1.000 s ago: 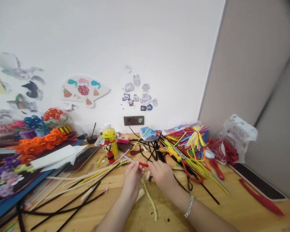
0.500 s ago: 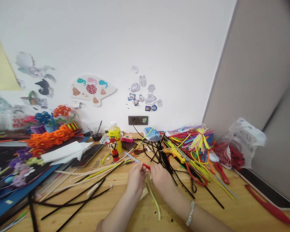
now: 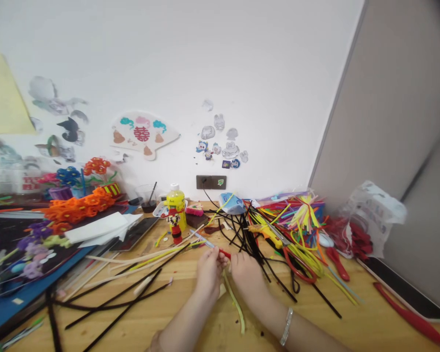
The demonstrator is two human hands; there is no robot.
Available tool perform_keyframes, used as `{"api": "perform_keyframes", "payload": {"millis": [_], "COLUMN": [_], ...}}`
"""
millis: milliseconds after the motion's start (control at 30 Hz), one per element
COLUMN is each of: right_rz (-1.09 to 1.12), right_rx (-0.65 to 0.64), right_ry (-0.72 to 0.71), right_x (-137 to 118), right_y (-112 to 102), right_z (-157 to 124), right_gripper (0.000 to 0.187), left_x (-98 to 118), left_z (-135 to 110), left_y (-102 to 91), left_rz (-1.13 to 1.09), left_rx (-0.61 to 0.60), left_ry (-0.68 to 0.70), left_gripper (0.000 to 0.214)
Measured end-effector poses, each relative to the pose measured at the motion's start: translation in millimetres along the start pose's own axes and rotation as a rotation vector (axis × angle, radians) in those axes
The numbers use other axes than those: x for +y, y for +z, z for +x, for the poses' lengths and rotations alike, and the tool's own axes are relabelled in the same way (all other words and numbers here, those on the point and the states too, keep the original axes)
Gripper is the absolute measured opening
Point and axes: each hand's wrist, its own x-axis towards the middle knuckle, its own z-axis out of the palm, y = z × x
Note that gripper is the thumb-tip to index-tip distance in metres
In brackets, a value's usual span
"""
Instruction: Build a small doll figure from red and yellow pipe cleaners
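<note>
My left hand (image 3: 209, 269) is closed in a pinch, its fingertips on a short red pipe cleaner (image 3: 225, 253). Close beside it, my right hand (image 3: 246, 273) has its fingers curled round the other end of that red piece. Most of what lies inside the fingers is hidden. A pale yellow pipe cleaner (image 3: 236, 309) runs along the table below both hands. Just behind them stands a small red figure with a hat (image 3: 175, 230), in front of a yellow bottle (image 3: 181, 205).
Black pipe cleaners (image 3: 246, 239) lie heaped behind the right hand, beside red-handled scissors (image 3: 297, 268). More black and cream strands (image 3: 117, 281) spread to the left. Orange pipe-cleaner flowers (image 3: 78, 208), a phone (image 3: 137, 233) and a plastic bag (image 3: 383, 208) stand or lie around.
The view has shifted slightly. My two hands have drawn a little apart, and more of the red piece shows between them.
</note>
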Motion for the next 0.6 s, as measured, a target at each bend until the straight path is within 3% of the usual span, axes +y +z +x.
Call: {"api": "perform_keyframes", "payload": {"millis": [167, 600], "right_rz": [0.027, 0.056], "right_rx": [-0.046, 0.076], "right_ry": [0.023, -0.027], "right_x": [1.4, 5.5], "right_y": [2.8, 8.5], "right_z": [-1.1, 0.7], "right_gripper": [0.020, 0.020], "left_x": [-0.1, 3.2], "left_z": [1.3, 2.0], "left_y": [-0.9, -1.8], "left_rz": [0.013, 0.024], "left_rx": [0.003, -0.006], "left_ry": [0.007, 0.030], "left_gripper": [0.021, 0.017]}}
